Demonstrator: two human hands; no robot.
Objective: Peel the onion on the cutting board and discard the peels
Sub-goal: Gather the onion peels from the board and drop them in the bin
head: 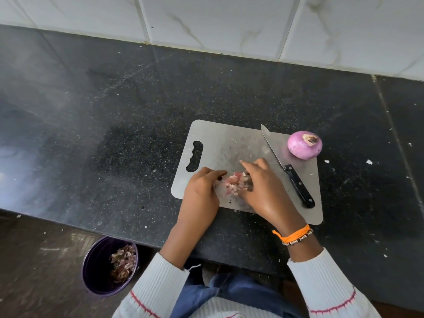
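Together, left hand and right hand fingers cupping one peel pile, one onion, one knife, one bin

Matt grey cutting board on glossy speckled black stone counter.

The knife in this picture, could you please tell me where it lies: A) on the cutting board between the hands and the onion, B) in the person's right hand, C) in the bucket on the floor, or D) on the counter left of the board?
A: the knife lies flat on the cutting board, untouched, with the right hand to its left and the onion to its right.
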